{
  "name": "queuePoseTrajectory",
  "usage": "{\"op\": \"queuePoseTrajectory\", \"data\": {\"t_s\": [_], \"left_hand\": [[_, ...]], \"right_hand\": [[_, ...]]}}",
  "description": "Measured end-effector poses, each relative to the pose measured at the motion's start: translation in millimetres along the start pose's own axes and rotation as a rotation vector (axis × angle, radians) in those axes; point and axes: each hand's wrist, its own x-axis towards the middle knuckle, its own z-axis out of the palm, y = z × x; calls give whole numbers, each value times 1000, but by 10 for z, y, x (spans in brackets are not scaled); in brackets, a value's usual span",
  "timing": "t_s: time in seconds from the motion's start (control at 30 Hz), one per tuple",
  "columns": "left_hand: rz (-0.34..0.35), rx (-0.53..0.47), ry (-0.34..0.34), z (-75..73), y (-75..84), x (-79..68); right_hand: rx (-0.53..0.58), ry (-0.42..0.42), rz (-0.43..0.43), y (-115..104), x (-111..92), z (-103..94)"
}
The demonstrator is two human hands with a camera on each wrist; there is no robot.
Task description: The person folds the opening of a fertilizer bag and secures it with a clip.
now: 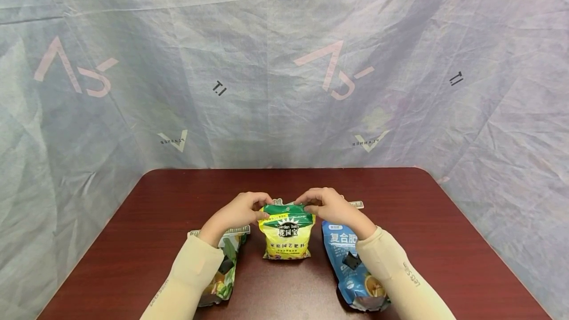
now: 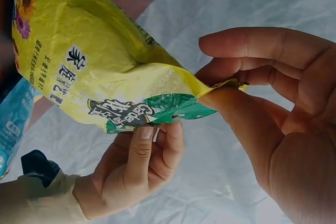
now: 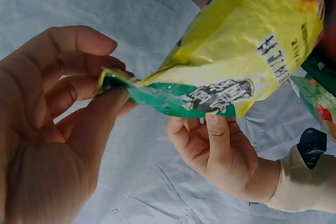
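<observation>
Apparently positioning: my left fingers (image 2: 262,41) and right fingers (image 3: 79,39) pinch the yellow bag (image 1: 286,248) by both top corners; next needs even support

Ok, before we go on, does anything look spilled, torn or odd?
No spill or tear shows; the yellow bag has its top corners pinched by the left hand and right hand. One oddity: on the creased backdrop, the PLANNER lettering reads backwards, as if mirrored.
</observation>
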Motion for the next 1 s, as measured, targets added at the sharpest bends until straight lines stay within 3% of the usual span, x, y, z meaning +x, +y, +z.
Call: {"op": "queuePoseTrajectory", "data": {"t_s": [0.47,0.73,1.0], "left_hand": [[36,18,44,23,0,-45],[32,59,73,43,6,-62],[31,82,109,73,12,-73]], "right_hand": [[36,33,33,52,-78,70],[63,33,38,-144,-144,44],[-37,47,-14,-3,-175,68]]}}
